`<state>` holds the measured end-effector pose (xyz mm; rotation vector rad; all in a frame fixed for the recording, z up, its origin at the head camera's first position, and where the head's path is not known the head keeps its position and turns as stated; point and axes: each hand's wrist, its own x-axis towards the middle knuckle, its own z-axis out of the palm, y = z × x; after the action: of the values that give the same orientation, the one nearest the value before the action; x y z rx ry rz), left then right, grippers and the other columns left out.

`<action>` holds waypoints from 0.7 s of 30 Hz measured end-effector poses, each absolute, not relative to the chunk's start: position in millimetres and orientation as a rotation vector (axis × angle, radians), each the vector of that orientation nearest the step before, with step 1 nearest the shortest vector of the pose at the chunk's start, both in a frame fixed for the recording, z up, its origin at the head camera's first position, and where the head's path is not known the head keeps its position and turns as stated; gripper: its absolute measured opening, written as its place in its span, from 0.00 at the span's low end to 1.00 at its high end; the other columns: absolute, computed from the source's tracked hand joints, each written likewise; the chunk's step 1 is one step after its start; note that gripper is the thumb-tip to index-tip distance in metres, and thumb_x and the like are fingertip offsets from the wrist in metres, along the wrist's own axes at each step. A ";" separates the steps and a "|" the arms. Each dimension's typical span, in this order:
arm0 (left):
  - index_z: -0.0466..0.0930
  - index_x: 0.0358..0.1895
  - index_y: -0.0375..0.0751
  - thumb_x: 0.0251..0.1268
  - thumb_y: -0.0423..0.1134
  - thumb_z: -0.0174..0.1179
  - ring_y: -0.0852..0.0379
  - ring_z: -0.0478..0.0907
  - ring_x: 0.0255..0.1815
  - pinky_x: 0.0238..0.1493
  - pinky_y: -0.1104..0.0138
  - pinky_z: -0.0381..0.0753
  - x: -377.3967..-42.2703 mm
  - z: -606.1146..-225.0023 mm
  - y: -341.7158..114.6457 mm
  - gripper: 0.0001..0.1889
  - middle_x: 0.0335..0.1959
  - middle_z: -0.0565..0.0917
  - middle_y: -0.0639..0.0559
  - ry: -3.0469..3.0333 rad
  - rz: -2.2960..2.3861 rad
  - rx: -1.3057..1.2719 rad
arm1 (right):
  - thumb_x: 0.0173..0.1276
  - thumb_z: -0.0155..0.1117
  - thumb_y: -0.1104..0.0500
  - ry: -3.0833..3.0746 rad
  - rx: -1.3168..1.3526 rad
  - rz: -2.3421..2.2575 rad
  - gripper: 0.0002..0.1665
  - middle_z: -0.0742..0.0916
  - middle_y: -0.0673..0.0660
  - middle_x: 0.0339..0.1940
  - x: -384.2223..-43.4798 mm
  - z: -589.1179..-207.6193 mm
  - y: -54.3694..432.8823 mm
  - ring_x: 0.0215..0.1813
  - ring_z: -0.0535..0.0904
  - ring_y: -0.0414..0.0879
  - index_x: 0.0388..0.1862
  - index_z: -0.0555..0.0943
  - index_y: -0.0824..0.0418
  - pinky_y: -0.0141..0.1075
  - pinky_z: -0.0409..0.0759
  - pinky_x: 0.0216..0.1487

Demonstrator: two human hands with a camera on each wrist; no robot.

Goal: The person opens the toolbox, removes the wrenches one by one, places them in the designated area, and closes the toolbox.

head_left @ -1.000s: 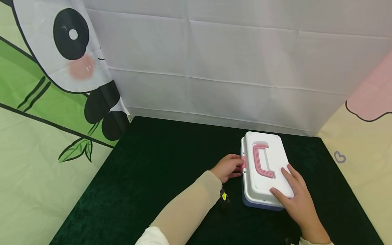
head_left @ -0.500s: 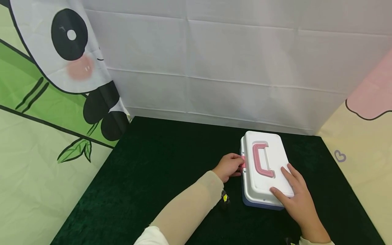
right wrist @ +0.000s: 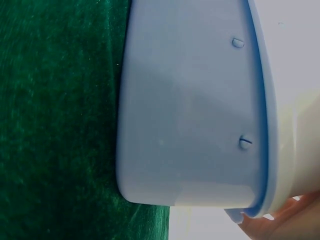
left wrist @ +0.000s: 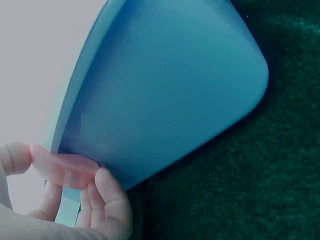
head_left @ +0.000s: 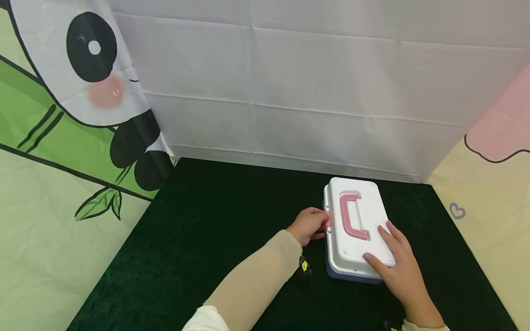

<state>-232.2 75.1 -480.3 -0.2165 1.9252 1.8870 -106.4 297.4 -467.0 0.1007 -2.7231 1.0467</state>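
A white-lidded storage box [head_left: 374, 197] with a blue base [left wrist: 170, 90] sits on the dark green cloth, its lid down. A pink carrying handle [head_left: 347, 216] lies flat in the lid's recess. On the box's left side is a pink latch [left wrist: 67, 170], and my left hand [head_left: 307, 225] pinches it, thumb at the upper edge and fingertips at the lower one. My right hand [head_left: 401, 271] rests with spread fingers on the lid's near right corner. From the right wrist view, the base's near end shows two small round studs, with part of that hand at the bottom right.
Dark green cloth [head_left: 232, 220] covers the table. A white curtain [head_left: 290, 82] hangs behind its far edge, close beyond the box. Printed cloths stand at both sides, one with a panda [head_left: 95, 92] on the left.
My left fingers have curled in more closely around the latch. The box and my right hand hold their places, with only a slight shift of the head view.
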 end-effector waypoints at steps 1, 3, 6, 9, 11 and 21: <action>0.81 0.49 0.46 0.74 0.42 0.62 0.54 0.82 0.38 0.48 0.57 0.87 -231.6 -480.5 75.1 0.07 0.38 0.84 0.49 1.927 1.886 -0.225 | 0.67 0.74 0.46 -2.721 0.100 1.045 0.49 0.58 0.63 0.84 -106.5 -467.7 297.3 0.77 0.55 0.71 0.81 0.64 0.59 0.77 0.62 0.62; 0.81 0.49 0.46 0.73 0.41 0.62 0.54 0.82 0.38 0.47 0.58 0.87 -230.6 -481.0 75.2 0.07 0.38 0.83 0.49 1.932 1.886 -0.243 | 0.67 0.75 0.46 -2.717 0.098 1.041 0.49 0.59 0.63 0.83 -106.3 -468.9 297.2 0.76 0.56 0.71 0.81 0.65 0.60 0.77 0.62 0.62; 0.81 0.48 0.46 0.73 0.41 0.62 0.54 0.82 0.37 0.47 0.58 0.87 -230.5 -481.4 75.5 0.07 0.38 0.84 0.49 1.931 1.889 -0.257 | 0.67 0.75 0.47 -2.711 0.101 1.040 0.49 0.59 0.63 0.83 -106.0 -469.7 296.6 0.76 0.56 0.70 0.81 0.65 0.60 0.77 0.62 0.62; 0.81 0.48 0.46 0.73 0.42 0.63 0.54 0.82 0.37 0.46 0.58 0.87 -231.6 -481.4 76.0 0.07 0.37 0.84 0.49 1.933 1.890 -0.262 | 0.67 0.75 0.47 -2.704 0.104 1.041 0.49 0.59 0.62 0.83 -106.2 -469.3 296.3 0.76 0.56 0.70 0.81 0.65 0.59 0.77 0.62 0.62; 0.81 0.48 0.46 0.73 0.42 0.63 0.54 0.82 0.37 0.46 0.59 0.87 -232.4 -481.1 76.3 0.07 0.37 0.84 0.48 1.937 1.889 -0.262 | 0.67 0.75 0.47 -2.701 0.106 1.043 0.49 0.59 0.62 0.83 -106.4 -468.9 296.4 0.76 0.56 0.70 0.81 0.65 0.59 0.77 0.63 0.62; 0.82 0.44 0.47 0.71 0.43 0.66 0.55 0.82 0.33 0.42 0.61 0.87 -236.0 -478.2 74.0 0.06 0.34 0.84 0.48 2.002 1.837 -0.257 | 0.65 0.76 0.49 -2.685 0.125 1.051 0.49 0.59 0.63 0.83 -106.0 -467.6 296.2 0.76 0.56 0.70 0.80 0.66 0.60 0.76 0.61 0.64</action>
<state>-236.0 74.0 -478.2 -0.2568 2.0016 1.8369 -106.0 296.2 -467.6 0.1246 -2.6853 1.0514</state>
